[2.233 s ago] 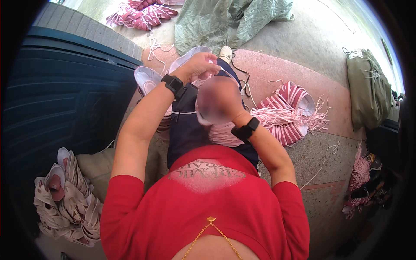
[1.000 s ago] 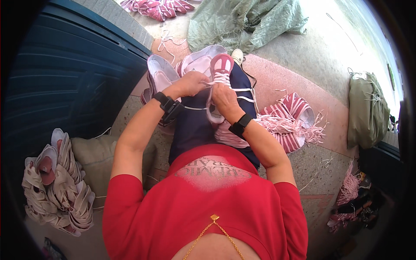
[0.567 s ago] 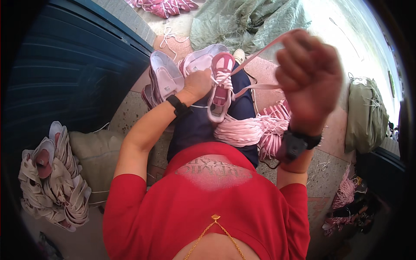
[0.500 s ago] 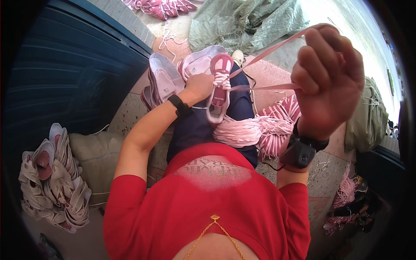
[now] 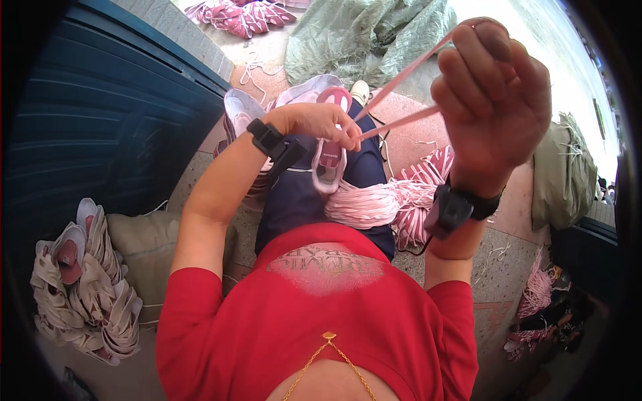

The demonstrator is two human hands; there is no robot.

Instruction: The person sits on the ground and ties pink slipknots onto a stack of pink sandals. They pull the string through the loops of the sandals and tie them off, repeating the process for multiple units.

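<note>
A pink and white shoe upper [image 5: 329,167] rests on my dark trousers, its toe pointing away from me. My left hand [image 5: 328,125] lies across its lacing area and hides the eyelets. Its thumb and fingertips are closed in a pinch on the pink shoelace [image 5: 400,123]. Two strands of the lace stretch up to the right from there. Raised at the right, my right hand [image 5: 491,93] is closed around the other end of them. A bundle of pink laces [image 5: 364,204] sits on my lap just below the upper.
More pale uppers [image 5: 241,110] are stacked beyond my left arm, next to a blue metal door [image 5: 114,113]. Laced pink uppers [image 5: 424,187] lie at my right. Beige uppers [image 5: 87,287] are piled at lower left by a stuffed sack [image 5: 144,250]. Green sacking [image 5: 361,40] lies ahead.
My left hand has gone from the upper's left side to across its front, now pinching the lace. My right hand, still gripping the lace, has shifted slightly left and up.
</note>
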